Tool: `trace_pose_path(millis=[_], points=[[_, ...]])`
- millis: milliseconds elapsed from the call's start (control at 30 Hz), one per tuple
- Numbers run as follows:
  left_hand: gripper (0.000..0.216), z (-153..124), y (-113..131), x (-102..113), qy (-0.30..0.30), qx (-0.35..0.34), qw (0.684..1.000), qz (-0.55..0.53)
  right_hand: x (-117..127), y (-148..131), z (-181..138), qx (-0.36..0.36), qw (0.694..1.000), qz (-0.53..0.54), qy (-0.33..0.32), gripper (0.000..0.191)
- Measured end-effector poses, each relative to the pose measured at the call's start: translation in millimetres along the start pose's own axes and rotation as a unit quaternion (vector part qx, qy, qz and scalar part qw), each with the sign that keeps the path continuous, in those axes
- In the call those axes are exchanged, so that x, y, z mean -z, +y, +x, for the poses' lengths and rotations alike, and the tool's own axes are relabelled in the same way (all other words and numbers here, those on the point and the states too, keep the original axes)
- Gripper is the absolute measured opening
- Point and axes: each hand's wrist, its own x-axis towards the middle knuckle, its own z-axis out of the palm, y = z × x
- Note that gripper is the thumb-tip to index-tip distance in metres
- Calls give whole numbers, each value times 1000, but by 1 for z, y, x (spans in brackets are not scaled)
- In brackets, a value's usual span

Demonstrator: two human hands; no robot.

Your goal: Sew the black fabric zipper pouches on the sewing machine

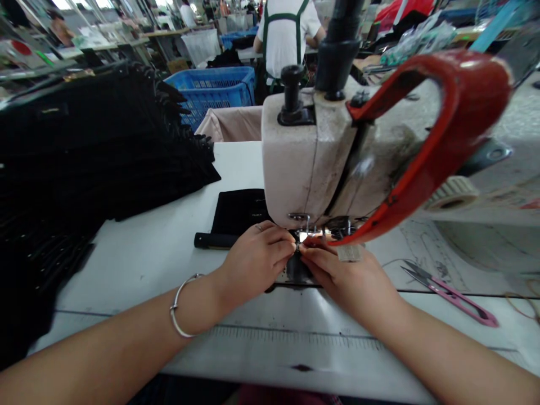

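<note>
Under the head of a white sewing machine [291, 163], the fingertips of both my hands come together close to the lit needle area. My left hand [259, 253], with a bracelet at its wrist, is closed in a pinch. My right hand [346, 275] pinches from the other side, its fingers partly behind the red guard [459, 129]. What they grip is small and mostly covered by the fingers. A black fabric piece [238, 211] lies flat just behind my left hand and runs in beneath the machine head, with a rolled or folded strip along its near edge.
Stacked black garments [97, 140] fill the left of the table. Pink-handled thread snips [453, 295] lie right of my right hand. A ruler scale [295, 334] runs along the front. Behind stand a blue crate [211, 90] and a person in white [284, 39], back turned.
</note>
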Motion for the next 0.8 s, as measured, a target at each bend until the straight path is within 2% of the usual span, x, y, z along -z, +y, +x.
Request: trace_pose_path(millis=[200, 333, 800], points=[[12, 3, -4, -4, 23, 4, 1000, 9, -3, 4, 3, 21, 998, -54, 35, 15], [15, 3, -4, -6, 45, 11, 999, 6, -6, 5, 1, 4, 998, -58, 23, 13], [16, 3, -6, -8, 32, 36, 999, 7, -8, 7, 4, 2, 999, -43, 34, 14]])
